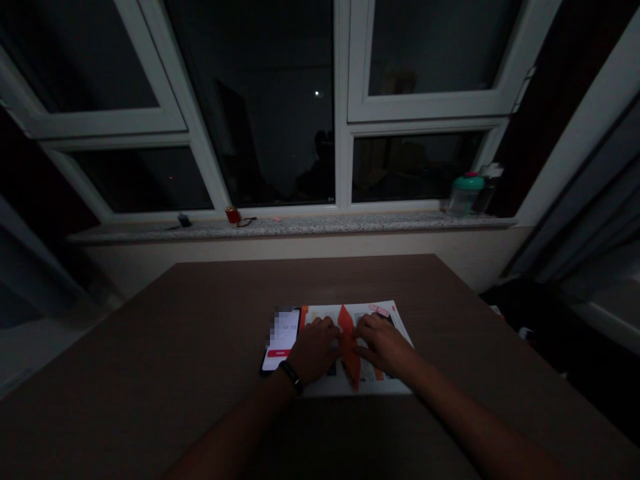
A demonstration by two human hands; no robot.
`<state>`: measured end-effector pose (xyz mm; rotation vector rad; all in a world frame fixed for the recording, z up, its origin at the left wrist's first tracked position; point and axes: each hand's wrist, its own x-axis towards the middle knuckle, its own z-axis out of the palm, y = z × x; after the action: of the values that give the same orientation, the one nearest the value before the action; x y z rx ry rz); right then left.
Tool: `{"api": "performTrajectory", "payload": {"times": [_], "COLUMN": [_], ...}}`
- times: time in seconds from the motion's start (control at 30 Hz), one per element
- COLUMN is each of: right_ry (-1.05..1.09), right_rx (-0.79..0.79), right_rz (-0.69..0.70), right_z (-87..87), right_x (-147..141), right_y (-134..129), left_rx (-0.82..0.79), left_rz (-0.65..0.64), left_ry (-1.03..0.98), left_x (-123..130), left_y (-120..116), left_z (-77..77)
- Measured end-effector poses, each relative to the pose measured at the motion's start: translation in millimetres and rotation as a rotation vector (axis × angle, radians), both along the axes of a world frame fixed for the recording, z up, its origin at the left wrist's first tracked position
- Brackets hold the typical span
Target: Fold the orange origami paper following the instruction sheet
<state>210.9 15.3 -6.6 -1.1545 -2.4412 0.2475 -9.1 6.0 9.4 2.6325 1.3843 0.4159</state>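
A narrow, pointed piece of orange folded paper (351,343) lies lengthwise over a printed booklet (345,389) on the table. On its left side is my left hand (317,347), fingers curled and pinching the paper's edge; a black band circles that wrist. From the right, my right hand (383,343) grips the opposite edge with thumb and bent fingers. Both hands rest low over the booklet's pages. The fingertips partly cover the middle of the paper, so its exact folds there are hard to make out.
A lit phone (281,343) lies against the booklet's left side. A pink-and-white small item (379,311) sits at the booklet's top right. Beyond the brown table (200,313), the stone windowsill (310,224) bears a red jar (233,215) and a green-lidded bottle (466,193).
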Motion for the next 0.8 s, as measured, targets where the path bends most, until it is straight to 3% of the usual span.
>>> {"api": "performTrajectory", "payload": {"times": [0.5, 0.8], "right_ry": [0.071, 0.19], "right_rx": [-0.061, -0.079], "right_rz": [0.045, -0.002], "right_z": [-2.1, -13.3], "right_x": [4.0, -1.7], "right_y": [-1.1, 11.5], "left_rx": [-0.009, 0.004], "left_rz": [-0.101, -0.045], "left_ry": [-0.07, -0.135], "left_x": [-3.9, -3.4], "left_y": [0.1, 4.7], "left_z": [-0.5, -8.9]}}
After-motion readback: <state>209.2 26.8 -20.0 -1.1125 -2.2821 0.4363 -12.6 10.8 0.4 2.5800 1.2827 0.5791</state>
